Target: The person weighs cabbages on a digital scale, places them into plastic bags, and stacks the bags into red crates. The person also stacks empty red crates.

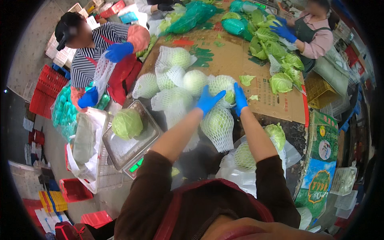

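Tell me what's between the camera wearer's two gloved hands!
In the head view, a netted cabbage sits between the left hand and the right hand.

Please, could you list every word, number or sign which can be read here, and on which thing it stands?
Sheet: large lettering in a badge, which I do not copy; its small print is blurred.
Cardboard: printed characters, too small and blurred to read.
Near display: lit green, any figures unreadable.
Far display: green, too small to read.
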A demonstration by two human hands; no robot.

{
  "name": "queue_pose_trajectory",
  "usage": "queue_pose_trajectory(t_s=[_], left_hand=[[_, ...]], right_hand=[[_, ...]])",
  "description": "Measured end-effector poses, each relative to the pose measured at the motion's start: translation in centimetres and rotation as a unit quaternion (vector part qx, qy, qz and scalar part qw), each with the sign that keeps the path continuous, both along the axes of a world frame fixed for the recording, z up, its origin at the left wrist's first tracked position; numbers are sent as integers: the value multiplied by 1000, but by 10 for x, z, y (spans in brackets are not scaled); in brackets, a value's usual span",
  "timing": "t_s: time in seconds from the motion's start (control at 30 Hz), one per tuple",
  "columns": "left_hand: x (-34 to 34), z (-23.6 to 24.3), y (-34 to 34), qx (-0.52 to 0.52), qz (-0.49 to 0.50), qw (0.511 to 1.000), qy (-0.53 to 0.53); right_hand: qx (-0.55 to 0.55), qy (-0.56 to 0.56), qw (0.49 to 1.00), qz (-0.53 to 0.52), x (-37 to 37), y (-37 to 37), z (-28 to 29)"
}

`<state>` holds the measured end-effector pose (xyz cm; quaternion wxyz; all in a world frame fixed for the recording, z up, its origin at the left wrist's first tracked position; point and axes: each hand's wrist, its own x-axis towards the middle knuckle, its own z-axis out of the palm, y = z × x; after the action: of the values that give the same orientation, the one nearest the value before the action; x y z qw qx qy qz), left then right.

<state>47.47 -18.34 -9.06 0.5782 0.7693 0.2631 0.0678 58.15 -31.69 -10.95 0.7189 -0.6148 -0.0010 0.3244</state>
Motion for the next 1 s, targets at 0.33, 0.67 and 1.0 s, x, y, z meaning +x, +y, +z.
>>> queue_pose_trajectory(t_s=[0.33,0.67,1.0], left_hand=[[-209,117,5,34,52,932,-357],[-506,81,70,3,303,913,-274],[-520,46,133,-53,309,942,-119]], right_hand=[[150,-345,913,156,-191,-18,127],[228,-55,857,459,-437,116,66],[104,-232,865,433,-421,138,35]])
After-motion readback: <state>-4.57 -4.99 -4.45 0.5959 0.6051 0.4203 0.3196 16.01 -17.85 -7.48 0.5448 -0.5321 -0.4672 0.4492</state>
